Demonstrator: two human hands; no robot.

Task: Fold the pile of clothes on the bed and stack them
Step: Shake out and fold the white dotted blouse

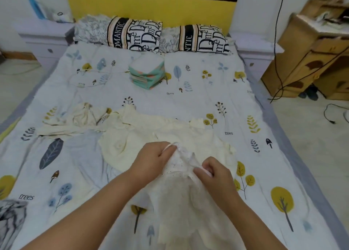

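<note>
Head view. A bed (pixel 188 102) covered with a pale, lightly creased cotton sheet printed with trees, leaves and mushrooms fills the frame. Near the foot edge, at the middle, the left hand (pixel 151 159) and the right hand (pixel 213 172) each pinch the upper hem of a small white garment (pixel 181 185); the thumb and curled fingers (pixel 166 147) of each hand close on thin fabric that is dotted at the top and sheer, lace-like lower down, hanging toward the foot edge. Just beyond the hands lies a cream garment (pixel 151 134), soft, matte and spread flat with rumpled edges. Toward the left edge of the bed a second cream piece (pixel 75 121) lies crumpled in irregular folds. Near the head edge, at the middle, stands a squared stack of folded clothes (pixel 146 72) in mint green with orange accents, its layers aligned. Two pillows (pixel 132 34) with bold black lettering lean against the yellow headboard (pixel 151 6). A marbled grey cloth (pixel 11 217) sits at the near left corner. Wooden furniture (pixel 311 57) stands beyond the right edge.
</note>
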